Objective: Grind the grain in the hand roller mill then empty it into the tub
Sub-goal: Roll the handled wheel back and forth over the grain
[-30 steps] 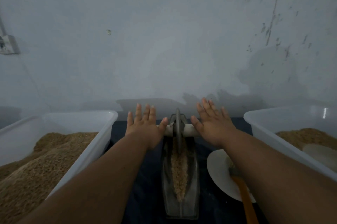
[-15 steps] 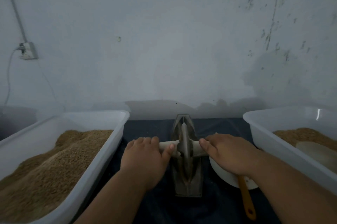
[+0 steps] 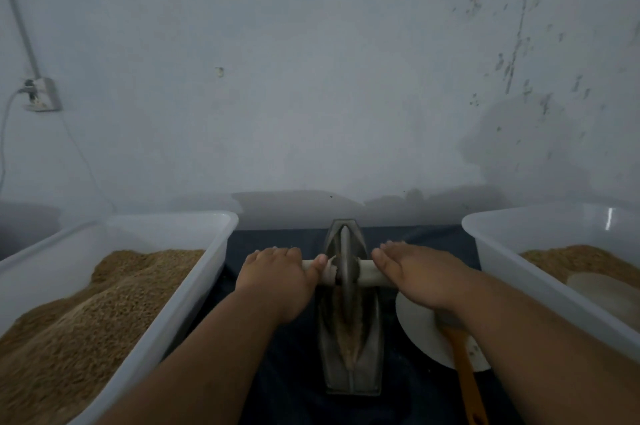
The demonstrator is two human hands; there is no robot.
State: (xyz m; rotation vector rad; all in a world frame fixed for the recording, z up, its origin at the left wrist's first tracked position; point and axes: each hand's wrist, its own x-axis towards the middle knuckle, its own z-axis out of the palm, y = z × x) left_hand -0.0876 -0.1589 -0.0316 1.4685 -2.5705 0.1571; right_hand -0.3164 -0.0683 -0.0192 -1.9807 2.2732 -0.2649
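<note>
My mill trough (image 3: 351,365): dull grey metal; handle (image 3: 367,277): smooth pale wood; left tub (image 3: 166,230), right tub (image 3: 554,227): glossy white plastic; grain (image 3: 86,313): coarse, matt; cloth (image 3: 294,400): dark, matt.

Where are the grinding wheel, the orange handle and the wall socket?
grinding wheel (image 3: 345,251): head view, upper rim of the metal disc.
orange handle (image 3: 464,376): head view, middle of its shaft.
wall socket (image 3: 41,95): head view, its front face.
</note>
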